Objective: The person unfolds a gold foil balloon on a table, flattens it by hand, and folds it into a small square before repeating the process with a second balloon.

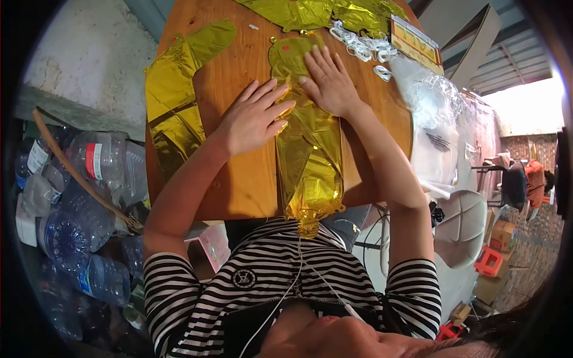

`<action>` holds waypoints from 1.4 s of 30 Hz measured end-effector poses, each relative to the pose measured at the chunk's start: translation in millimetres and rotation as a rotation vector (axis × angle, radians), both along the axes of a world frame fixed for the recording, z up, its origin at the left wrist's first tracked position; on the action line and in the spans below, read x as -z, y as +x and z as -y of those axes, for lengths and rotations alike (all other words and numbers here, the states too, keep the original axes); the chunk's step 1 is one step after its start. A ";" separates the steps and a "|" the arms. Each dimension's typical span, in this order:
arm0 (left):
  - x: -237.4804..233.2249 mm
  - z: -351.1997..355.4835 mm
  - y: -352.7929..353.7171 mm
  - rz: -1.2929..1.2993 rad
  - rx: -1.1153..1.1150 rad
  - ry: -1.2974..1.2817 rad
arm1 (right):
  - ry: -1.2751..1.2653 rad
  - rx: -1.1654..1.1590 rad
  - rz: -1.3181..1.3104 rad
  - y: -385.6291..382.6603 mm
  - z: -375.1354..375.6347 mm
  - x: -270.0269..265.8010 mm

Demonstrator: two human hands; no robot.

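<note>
A flat gold foil balloon lies lengthwise on the wooden table, its lower end hanging over the near edge. My left hand rests at its left side, fingers stretched out with the tips touching the foil. Higher up, my right hand lies flat across the balloon's right side, fingers spread. Neither hand grips anything. To the left lies a second gold foil balloon, creased and bent at the top. More gold foil is spread along the far end of the table.
Bundles of white string and a yellow printed card sit at the far right, beside clear plastic bags. Large plastic bottles crowd the floor at left. A white padded chair stands at right. A white cable hangs over my shirt.
</note>
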State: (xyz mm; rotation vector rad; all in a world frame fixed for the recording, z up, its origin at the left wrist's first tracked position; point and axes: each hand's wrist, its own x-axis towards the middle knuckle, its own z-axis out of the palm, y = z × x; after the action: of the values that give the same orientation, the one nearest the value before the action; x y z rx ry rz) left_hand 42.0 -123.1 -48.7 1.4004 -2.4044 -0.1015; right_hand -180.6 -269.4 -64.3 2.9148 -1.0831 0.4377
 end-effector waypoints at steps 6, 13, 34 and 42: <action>-0.2 0.9 -0.2 0.018 0.011 -0.021 | 0.013 -0.024 0.108 -6.7 -9.1 -10.9; -5.0 -0.3 -0.6 -0.033 -0.001 -0.046 | 0.144 -0.163 0.023 -65.8 -124.4 -44.4; 6.8 3.5 0.6 0.027 0.017 -0.096 | 0.357 -0.207 -0.035 -103.2 -145.2 -49.4; -0.9 0.9 0.4 0.030 0.020 -0.032 | 0.081 -0.094 0.069 -54.4 -68.4 -22.5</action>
State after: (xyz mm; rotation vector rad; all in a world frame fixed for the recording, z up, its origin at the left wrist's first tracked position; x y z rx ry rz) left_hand 42.4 -123.9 -47.9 1.3729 -2.4338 -0.0478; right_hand -235.0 -201.0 -41.8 3.0530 -0.9966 0.5121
